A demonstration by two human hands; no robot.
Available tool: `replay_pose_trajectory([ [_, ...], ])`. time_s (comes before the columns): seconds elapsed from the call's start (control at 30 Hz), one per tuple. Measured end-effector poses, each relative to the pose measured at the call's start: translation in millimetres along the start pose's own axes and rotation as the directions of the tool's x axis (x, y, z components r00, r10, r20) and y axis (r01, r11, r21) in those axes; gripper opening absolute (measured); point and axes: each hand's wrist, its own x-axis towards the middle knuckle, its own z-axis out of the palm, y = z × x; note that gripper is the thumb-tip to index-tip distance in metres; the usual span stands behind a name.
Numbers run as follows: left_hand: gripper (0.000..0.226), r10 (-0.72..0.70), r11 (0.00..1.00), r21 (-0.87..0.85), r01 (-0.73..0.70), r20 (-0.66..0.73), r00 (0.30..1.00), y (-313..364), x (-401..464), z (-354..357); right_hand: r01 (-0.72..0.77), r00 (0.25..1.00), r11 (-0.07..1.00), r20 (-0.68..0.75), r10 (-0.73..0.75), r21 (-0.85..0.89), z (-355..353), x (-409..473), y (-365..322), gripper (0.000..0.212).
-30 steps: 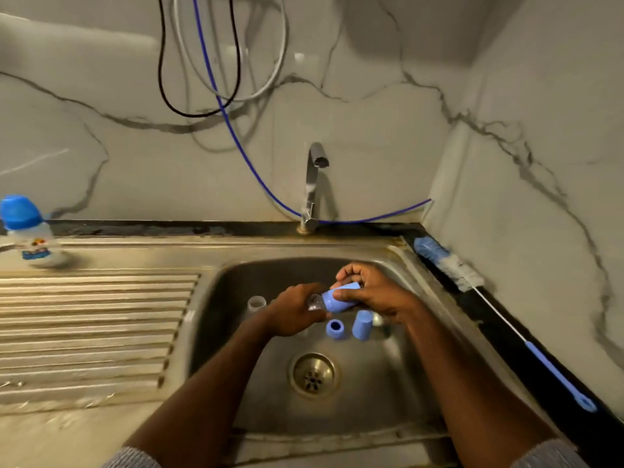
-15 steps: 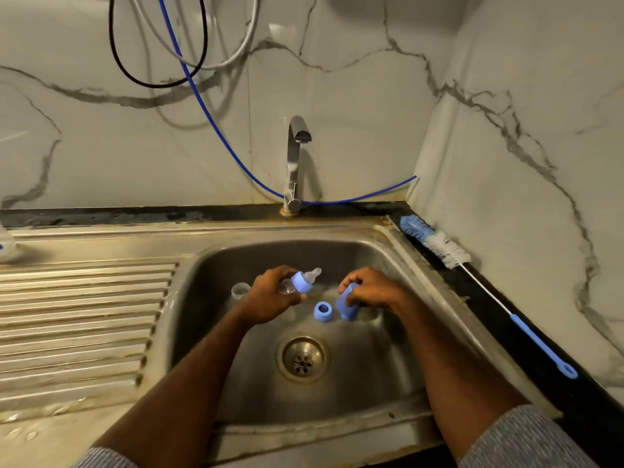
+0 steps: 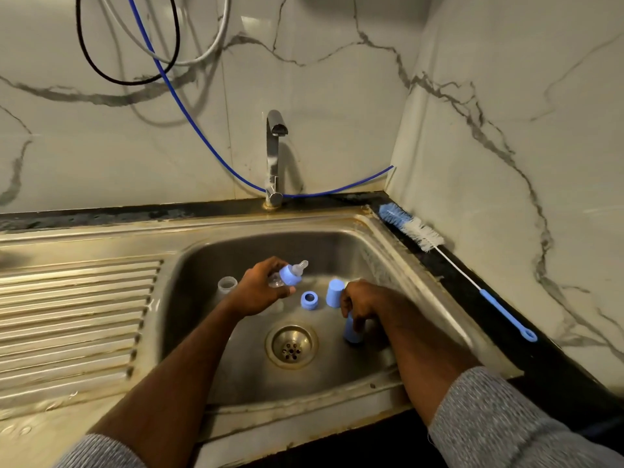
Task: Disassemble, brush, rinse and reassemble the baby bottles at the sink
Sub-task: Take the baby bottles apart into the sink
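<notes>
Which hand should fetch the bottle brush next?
Right, probably. The bottle brush lies on the counter right of the sink. The right hand is nearer, setting down a blue cap; the left hand holds the bottle.

Two hands, two blue caps, one blue collar ring. One capless bottle with teat, one clear open bottle. One bottle brush, one tap, three hanging cables.

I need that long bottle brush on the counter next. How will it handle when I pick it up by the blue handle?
The brush probably weighs little: thin white stem, small handle. The long stem may flex, so the bristle head could droop or sway. It lies flat against the wall, so rolling seems unlikely.
</notes>
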Motion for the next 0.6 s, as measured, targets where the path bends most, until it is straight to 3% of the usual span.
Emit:
replay_pose_trajectory([
  [0.2,0.043,-0.017,1.000,0.011,0.017,0.009,1.000,-0.9,-0.8,-0.5,0.044,0.998,0.999,0.047,-0.045,0.026,0.5,-0.3,-0.6,0.039],
  [0.3,0.047,-0.033,0.999,0.000,0.033,-0.002,0.999,0.0,-1.5,-0.3,0.109,0.989,0.973,-0.115,-0.087,0.202,-5.9,-3.5,-5.5,0.033],
  [0.4,0.049,-0.043,0.999,0.012,0.044,-0.023,0.999,2.8,-0.8,-0.7,0.245,0.939,0.818,-0.339,-0.065,0.521,-17.4,-9.2,-23.7,0.018],
  [0.5,0.050,-0.041,0.998,0.037,0.042,-0.004,0.999,7.4,-0.8,-0.9,0.284,0.951,0.638,-0.293,-0.095,0.716,-24.0,-12.0,-38.0,0.032],
  [0.6,0.053,-0.010,0.998,0.058,0.008,0.022,1.000,11.1,-1.5,-1.7,0.292,0.956,0.622,-0.239,-0.170,0.726,-23.5,-14.8,-48.4,0.042],
])
